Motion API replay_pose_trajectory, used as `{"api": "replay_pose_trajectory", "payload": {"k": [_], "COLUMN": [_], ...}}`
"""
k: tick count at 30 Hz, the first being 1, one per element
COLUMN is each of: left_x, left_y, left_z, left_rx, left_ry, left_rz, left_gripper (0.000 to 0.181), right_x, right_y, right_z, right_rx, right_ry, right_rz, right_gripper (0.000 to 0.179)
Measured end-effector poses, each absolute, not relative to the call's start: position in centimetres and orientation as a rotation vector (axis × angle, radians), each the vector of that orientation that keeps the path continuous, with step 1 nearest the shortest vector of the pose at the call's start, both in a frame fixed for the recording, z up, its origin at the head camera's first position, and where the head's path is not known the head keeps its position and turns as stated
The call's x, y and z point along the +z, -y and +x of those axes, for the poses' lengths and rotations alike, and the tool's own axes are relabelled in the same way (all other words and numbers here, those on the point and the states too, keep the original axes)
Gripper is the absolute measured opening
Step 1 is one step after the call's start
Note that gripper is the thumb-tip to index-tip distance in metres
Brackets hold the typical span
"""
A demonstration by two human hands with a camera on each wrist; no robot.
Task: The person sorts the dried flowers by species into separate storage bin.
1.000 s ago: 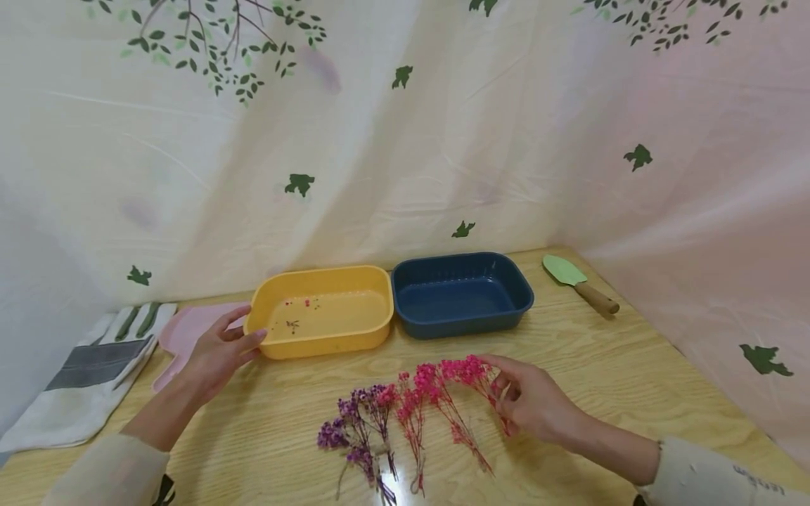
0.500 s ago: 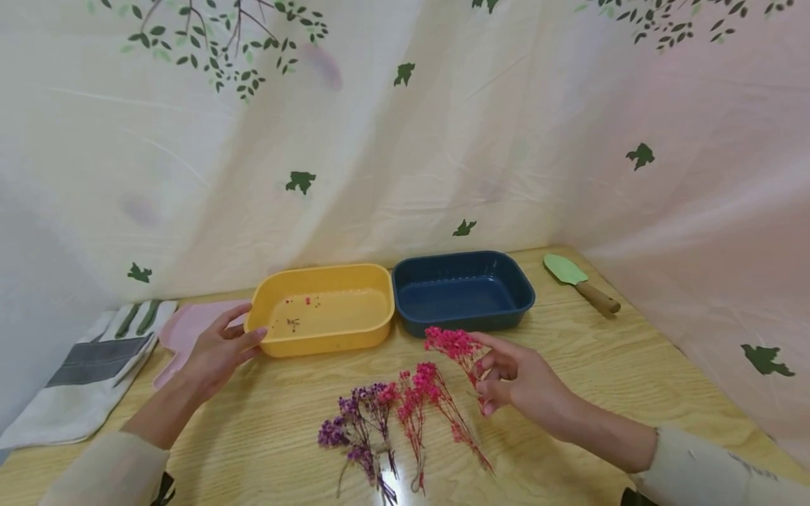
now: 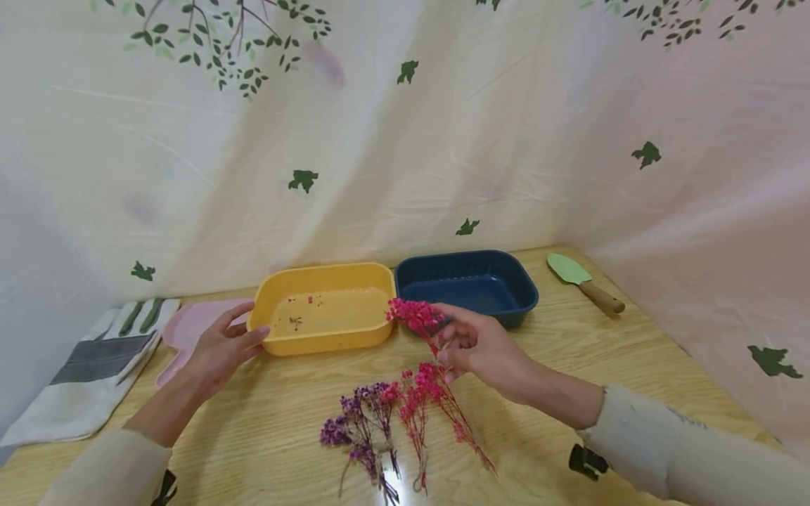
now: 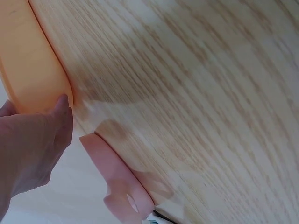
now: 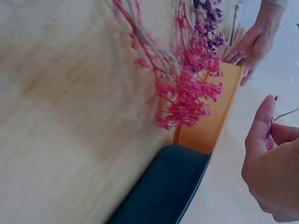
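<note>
Pinching a pink sprig (image 3: 414, 314) by the stems between thumb and fingers of the right hand (image 3: 487, 348), with the blooms turned far and left, at the near right corner of the yellow tray (image 3: 329, 343). Impossible to tell touch from gap between blooms and rim. Covering part of the near wall of the blue tray (image 3: 468, 292) with the same hand. Showing a thin string (image 5: 283, 115) right beside that pinch in the right wrist view.

Gripping the left end of the yellow tray with the left hand (image 3: 218, 351), thumb against the near wall, fingers at the left side. Wearing pale sleeves (image 3: 104, 467) on both arms, with a black device (image 3: 587, 462) at the right cuff.

Working at a wooden table (image 3: 272, 422), with both trays side by side along the far edge, yellow to the left, blue to the right. Seeing small pink bits (image 3: 310, 300) and dark bits (image 3: 295, 323) scattered inside the yellow one.

Having in the near middle purple sprigs (image 3: 362, 452) and, just to the right, two further pink sprigs (image 3: 413, 405), laid heads far and stems near. Having to the far right a green trowel (image 3: 572, 273) with a wooden handle, and to the left a pink object (image 3: 196, 323) beside a white-and-grey fabric item (image 3: 88, 365). Facing a pale cloth backdrop (image 3: 380, 140) with dark green shapes.
</note>
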State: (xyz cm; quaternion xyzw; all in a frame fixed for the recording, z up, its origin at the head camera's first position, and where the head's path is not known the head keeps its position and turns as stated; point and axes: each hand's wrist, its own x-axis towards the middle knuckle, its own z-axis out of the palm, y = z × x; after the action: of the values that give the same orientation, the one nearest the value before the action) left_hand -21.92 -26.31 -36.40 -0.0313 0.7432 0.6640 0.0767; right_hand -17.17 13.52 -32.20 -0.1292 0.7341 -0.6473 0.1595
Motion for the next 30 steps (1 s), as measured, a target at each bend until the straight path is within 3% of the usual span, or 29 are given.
{"api": "replay_pose_trajectory", "payload": {"k": [19, 30], "left_x": [-36.3, -36.4], "left_y": [26.1, 26.2], "left_z": [-22.2, -22.2], "left_rx": [1.976, 1.946], "left_ry": [-2.234, -2.236], "left_rz": [-0.106, -0.156], "left_gripper": [0.084, 0.085], "right_x": [-29.0, -29.0], "right_y": [-7.8, -2.8], "right_z": [-22.4, -26.6], "right_rx": [-1.945, -1.693], "right_ry": [-2.043, -2.093], "right_rz": [-0.379, -0.349], "right_gripper": [0.072, 0.076]}}
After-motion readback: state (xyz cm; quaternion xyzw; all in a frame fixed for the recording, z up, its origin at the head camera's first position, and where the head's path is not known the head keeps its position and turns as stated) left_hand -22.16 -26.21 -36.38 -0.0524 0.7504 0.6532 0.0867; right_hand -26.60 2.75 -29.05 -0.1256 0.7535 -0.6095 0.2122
